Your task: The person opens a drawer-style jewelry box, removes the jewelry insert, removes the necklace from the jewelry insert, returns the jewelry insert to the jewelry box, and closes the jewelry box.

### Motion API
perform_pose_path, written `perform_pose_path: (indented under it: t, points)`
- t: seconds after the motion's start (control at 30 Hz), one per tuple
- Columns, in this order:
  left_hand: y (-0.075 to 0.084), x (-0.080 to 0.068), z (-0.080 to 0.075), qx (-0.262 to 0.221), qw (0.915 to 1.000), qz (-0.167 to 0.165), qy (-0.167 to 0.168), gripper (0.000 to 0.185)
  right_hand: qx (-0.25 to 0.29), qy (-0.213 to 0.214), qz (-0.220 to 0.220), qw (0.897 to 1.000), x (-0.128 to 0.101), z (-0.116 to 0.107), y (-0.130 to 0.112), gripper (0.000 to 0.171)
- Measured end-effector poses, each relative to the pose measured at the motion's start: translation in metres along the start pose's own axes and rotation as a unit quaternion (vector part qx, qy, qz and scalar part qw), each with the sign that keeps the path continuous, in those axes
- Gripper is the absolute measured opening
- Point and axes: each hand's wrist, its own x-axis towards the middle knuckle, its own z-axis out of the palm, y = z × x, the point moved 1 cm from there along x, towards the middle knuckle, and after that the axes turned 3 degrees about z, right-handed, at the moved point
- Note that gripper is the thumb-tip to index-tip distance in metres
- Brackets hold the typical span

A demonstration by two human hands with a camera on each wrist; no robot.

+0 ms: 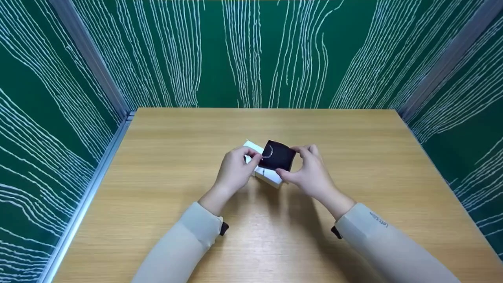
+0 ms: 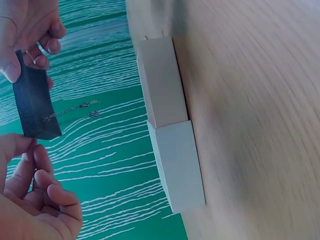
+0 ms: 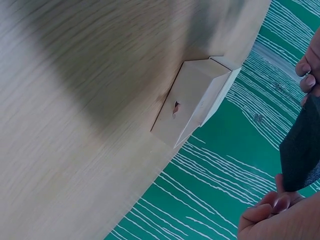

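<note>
A square black jewelry pad (image 1: 278, 156) is held above the table by my right hand (image 1: 312, 173), thumb on the near edge and fingers at the far right corner. A thin silver chain (image 1: 271, 150) curves over its face. In the left wrist view, loose chain ends (image 2: 82, 105) dangle beside the pad. My left hand (image 1: 237, 167) pinches at the pad's left edge, where the chain reaches the fingertips; the exact grip is partly hidden. Below the pad lies a white box (image 1: 269, 175), seen as two box parts (image 2: 167, 82) end to end in the left wrist view.
The wooden table (image 1: 188, 137) lies under both hands. Green panels with white wavy lines (image 1: 214, 55) stand behind and at both sides. A small hole (image 3: 176, 108) shows in one box part.
</note>
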Motion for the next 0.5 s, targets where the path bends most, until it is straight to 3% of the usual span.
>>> perform_pose_path:
  t: [0.2, 0.5]
  points:
    - [0.001, -0.0017, 0.0029, 0.029, 0.9994, 0.012, -0.013, 0.016, 0.004, 0.0, -0.001, 1.0, 0.0003, -0.0004, 0.0017, 0.084]
    - [0.0029, -0.0027, 0.0002, 0.013, 0.9993, 0.019, -0.028, 0.017, 0.017, -0.004, 0.008, 1.0, 0.0012, -0.003, 0.0011, 0.083]
